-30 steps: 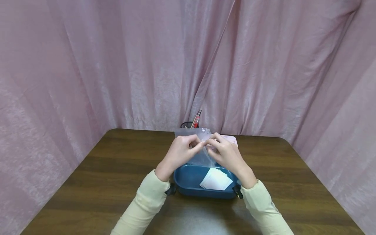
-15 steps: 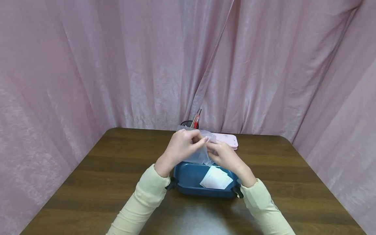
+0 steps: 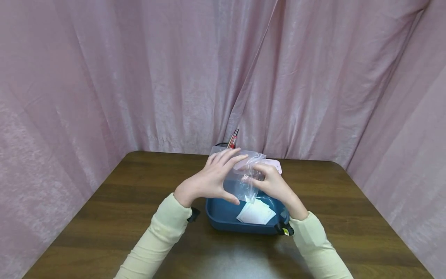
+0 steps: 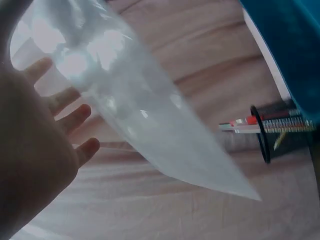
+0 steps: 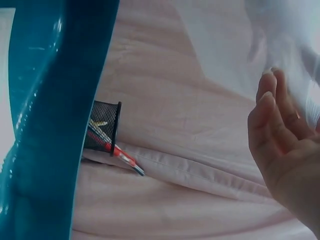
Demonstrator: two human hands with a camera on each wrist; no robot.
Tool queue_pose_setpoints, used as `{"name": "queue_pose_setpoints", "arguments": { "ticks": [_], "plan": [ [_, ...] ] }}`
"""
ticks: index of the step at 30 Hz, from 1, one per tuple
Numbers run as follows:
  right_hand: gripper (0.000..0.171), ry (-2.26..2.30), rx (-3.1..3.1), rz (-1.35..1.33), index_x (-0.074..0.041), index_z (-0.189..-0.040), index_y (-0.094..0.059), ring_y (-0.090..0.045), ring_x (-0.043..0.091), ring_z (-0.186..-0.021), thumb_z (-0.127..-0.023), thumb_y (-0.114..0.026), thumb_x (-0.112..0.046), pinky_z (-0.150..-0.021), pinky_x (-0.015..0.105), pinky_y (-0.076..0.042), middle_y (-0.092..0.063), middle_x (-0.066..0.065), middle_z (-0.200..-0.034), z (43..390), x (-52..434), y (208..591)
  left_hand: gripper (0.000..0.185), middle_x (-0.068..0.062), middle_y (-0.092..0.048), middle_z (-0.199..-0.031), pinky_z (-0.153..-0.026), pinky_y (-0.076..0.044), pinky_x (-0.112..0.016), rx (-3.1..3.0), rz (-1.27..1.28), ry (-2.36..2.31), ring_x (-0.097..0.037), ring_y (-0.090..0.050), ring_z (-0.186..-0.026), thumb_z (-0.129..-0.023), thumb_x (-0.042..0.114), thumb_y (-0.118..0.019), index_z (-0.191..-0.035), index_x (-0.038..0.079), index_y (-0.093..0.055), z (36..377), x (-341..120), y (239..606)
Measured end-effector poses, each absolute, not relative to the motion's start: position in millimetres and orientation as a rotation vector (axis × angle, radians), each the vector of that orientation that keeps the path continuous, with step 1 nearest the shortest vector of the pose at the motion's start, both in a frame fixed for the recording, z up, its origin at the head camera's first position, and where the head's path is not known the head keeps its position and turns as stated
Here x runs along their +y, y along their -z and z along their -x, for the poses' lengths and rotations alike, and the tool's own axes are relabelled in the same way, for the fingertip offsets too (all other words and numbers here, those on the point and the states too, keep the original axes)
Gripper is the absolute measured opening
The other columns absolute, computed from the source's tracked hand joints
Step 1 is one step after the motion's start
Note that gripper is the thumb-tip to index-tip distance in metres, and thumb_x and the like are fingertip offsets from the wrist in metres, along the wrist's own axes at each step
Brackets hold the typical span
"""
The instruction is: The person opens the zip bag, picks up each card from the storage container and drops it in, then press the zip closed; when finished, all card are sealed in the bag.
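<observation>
A clear plastic bag [image 3: 240,189] hangs over the back of the blue tray [image 3: 240,228], its top crinkled and gathered on the right side. My right hand [image 3: 271,183] grips that gathered edge between thumb and curled fingers. In the right wrist view, the sheer film of the bag [image 5: 220,60] spreads beyond the bent fingers. My left hand [image 3: 210,178] is at the bag's left side, thumb apart and fingers spread. The left wrist view has the fingertips [image 4: 86,146] of this hand alongside the shiny bag [image 4: 165,135]. White paper sheets [image 3: 257,212] lie inside the tray.
Behind the bag stands a black mesh pen holder [image 5: 106,125] with several pencils and a red pen. A pale pink flat case [image 3: 275,164] lies at the back, partly covered. The wooden table [image 3: 139,193] ends at a pink curtain [image 3: 174,77].
My left hand has released the bag, spreading its fingers and moving slightly left. The bag now hangs wider, its gathered edge in my right hand.
</observation>
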State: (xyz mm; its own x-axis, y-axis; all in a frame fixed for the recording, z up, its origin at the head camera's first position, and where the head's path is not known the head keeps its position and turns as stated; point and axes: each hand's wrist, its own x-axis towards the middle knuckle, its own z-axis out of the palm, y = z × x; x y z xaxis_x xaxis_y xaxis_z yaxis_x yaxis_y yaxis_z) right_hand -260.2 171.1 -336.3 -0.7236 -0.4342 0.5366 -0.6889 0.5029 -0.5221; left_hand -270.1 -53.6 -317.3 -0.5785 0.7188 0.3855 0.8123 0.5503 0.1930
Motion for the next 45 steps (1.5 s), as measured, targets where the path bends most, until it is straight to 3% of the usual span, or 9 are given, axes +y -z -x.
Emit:
{"name": "queue_pose_setpoints", "arguments": {
  "ticks": [6,12,19,26,35,37,41,45],
  "plan": [
    [0.031,-1.197,-2.449,-1.050,-0.002,-0.111,-0.068,-0.056,0.004,-0.083,-0.082,-0.075,-0.010,-0.071,0.022,-0.051,-0.071,0.011,-0.096,261,177,339,0.131,-0.009,-0.009,-0.163,-0.116,-0.011,-0.063,-2.516,1.317,0.354,-0.032,-0.007,-0.151,-0.051,0.061,-0.088,-0.153,0.025,-0.016,274,-59,318],
    [0.026,-1.243,-2.391,-1.200,-0.001,-0.102,-0.068,-0.056,0.002,-0.085,-0.082,-0.077,-0.015,-0.076,0.024,-0.052,-0.069,0.011,-0.090,265,176,342,0.131,-0.007,-0.004,-0.164,-0.115,-0.009,-0.063,-2.491,1.404,0.354,-0.031,0.002,-0.152,-0.050,0.060,-0.089,-0.154,0.028,-0.015,275,-53,317],
    [0.028,-1.234,-2.354,-1.306,0.000,-0.103,-0.067,-0.058,0.002,-0.090,-0.082,-0.076,-0.017,-0.082,0.024,-0.053,-0.069,0.014,-0.095,265,175,342,0.119,-0.006,-0.026,-0.156,-0.108,-0.019,-0.061,-2.431,1.427,0.385,-0.026,-0.022,-0.146,-0.058,0.050,-0.086,-0.152,0.028,-0.018,277,-45,325],
    [0.032,-1.164,-2.428,-1.181,-0.003,-0.113,-0.068,-0.064,0.009,-0.097,-0.083,-0.075,-0.010,-0.086,0.026,-0.053,-0.072,0.011,-0.108,261,175,338,0.111,-0.001,-0.033,-0.152,-0.103,-0.023,-0.060,-2.433,1.334,0.414,-0.020,-0.032,-0.140,-0.062,0.037,-0.084,-0.151,0.024,-0.020,277,-47,331],
    [0.015,-0.913,-2.484,-1.155,-0.009,-0.100,-0.068,-0.060,0.012,-0.081,-0.086,-0.072,-0.014,-0.073,0.026,-0.054,-0.068,0.002,-0.090,264,179,341,0.101,0.001,-0.050,-0.136,-0.102,-0.023,-0.060,-2.415,1.291,0.355,-0.016,-0.045,-0.126,-0.065,0.032,-0.083,-0.149,0.026,-0.028,275,-52,329],
    [0.014,-0.910,-2.458,-1.114,-0.008,-0.101,-0.069,-0.060,0.014,-0.082,-0.087,-0.071,-0.011,-0.072,0.025,-0.053,-0.067,0.003,-0.094,264,181,341,0.100,0.000,-0.051,-0.135,-0.102,-0.023,-0.061,-2.429,1.278,0.344,-0.017,-0.046,-0.125,-0.065,0.032,-0.083,-0.149,0.026,-0.029,276,-53,329],
    [0.010,-0.961,-2.373,-0.907,-0.007,-0.098,-0.072,-0.057,0.018,-0.078,-0.088,-0.068,-0.007,-0.066,0.022,-0.049,-0.065,0.007,-0.096,264,185,336,0.099,-0.001,-0.052,-0.135,-0.103,-0.024,-0.063,-2.493,1.191,0.282,-0.021,-0.047,-0.126,-0.066,0.034,-0.084,-0.149,0.026,-0.030,279,-54,330],
    [0.013,-1.076,-2.376,-0.716,-0.007,-0.095,-0.074,-0.057,0.016,-0.073,-0.093,-0.063,-0.013,-0.064,0.022,-0.049,-0.070,0.008,-0.091,262,182,329,0.099,-0.001,-0.052,-0.136,-0.106,-0.023,-0.063,-2.539,1.103,0.229,-0.023,-0.046,-0.127,-0.067,0.035,-0.085,-0.149,0.026,-0.030,282,-54,330]
  ]
}}
